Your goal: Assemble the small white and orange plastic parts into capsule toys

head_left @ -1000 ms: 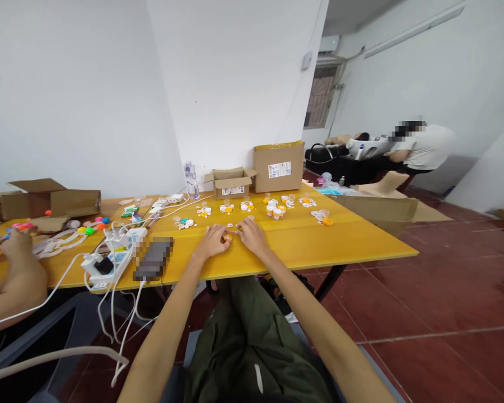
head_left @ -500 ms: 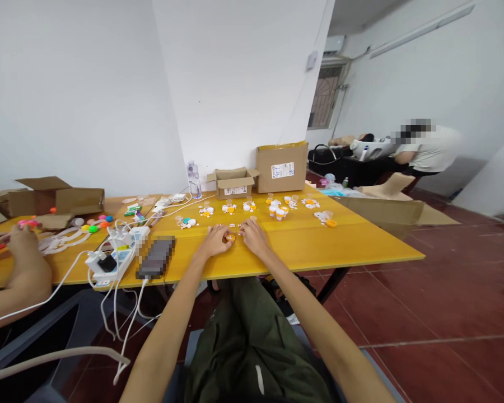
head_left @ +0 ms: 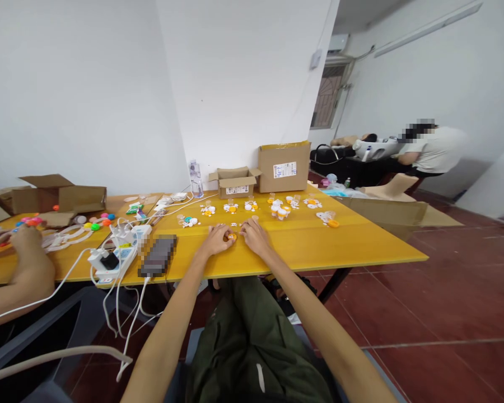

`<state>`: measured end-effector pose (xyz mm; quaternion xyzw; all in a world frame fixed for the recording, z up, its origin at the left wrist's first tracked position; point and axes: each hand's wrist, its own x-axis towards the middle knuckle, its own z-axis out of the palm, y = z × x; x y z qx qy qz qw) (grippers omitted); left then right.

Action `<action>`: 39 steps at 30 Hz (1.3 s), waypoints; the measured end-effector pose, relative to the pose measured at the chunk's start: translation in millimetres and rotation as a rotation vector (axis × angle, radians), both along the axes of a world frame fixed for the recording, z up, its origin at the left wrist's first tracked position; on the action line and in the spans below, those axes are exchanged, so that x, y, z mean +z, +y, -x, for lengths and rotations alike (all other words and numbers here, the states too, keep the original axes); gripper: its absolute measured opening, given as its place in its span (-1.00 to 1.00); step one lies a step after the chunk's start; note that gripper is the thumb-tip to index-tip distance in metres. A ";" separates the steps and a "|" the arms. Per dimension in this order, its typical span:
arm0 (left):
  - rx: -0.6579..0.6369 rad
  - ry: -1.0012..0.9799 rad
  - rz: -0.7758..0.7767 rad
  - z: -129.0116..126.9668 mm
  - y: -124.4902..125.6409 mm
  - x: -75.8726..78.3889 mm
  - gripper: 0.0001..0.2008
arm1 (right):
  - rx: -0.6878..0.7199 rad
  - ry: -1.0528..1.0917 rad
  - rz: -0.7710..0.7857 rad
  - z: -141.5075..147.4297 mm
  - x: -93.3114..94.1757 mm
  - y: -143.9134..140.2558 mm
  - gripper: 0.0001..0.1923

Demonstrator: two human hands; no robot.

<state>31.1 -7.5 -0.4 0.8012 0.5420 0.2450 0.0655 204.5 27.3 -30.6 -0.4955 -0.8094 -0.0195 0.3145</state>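
Observation:
At the near middle of the yellow table (head_left: 294,246), my left hand (head_left: 217,240) is closed on a small round orange piece (head_left: 232,237) with a pale centre. Just to its right, my right hand (head_left: 254,235) rests on the tabletop with its fingers bent together; what they hold, if anything, is too small to make out. A tiny white piece (head_left: 234,225) lies between and beyond the hands. A clear cup (head_left: 255,218) stands behind my right fingers. Several white-and-orange pieces (head_left: 280,210) are grouped to the right.
Small piles of white, orange and clear parts (head_left: 208,210) line the back. Two cardboard boxes (head_left: 284,179) stand behind them, beside a bottle (head_left: 196,179). To the left are a phone (head_left: 158,255), a corded power strip (head_left: 128,252) and another person's arm (head_left: 33,257).
The camera view has shifted slightly. My left hand keeps its hold on the orange piece, and my right hand stays beside it with little visible movement.

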 end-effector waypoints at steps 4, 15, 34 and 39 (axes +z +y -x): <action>-0.004 -0.001 0.002 0.0 -1.0 0.5 -0.90 | 0.019 0.008 0.000 -1.3 -0.6 0.9 -0.86; -0.014 -0.024 0.011 1.2 1.3 -0.7 -0.88 | 0.115 0.052 -0.022 -1.1 -1.5 2.5 -0.86; -0.009 -0.059 0.043 2.3 2.6 -0.3 -0.87 | 0.181 0.019 -0.031 -2.1 3.2 -3.6 -0.83; 0.013 -0.055 0.042 2.4 3.6 -1.5 -0.85 | 0.168 0.013 -0.052 -1.8 3.7 -5.1 -0.84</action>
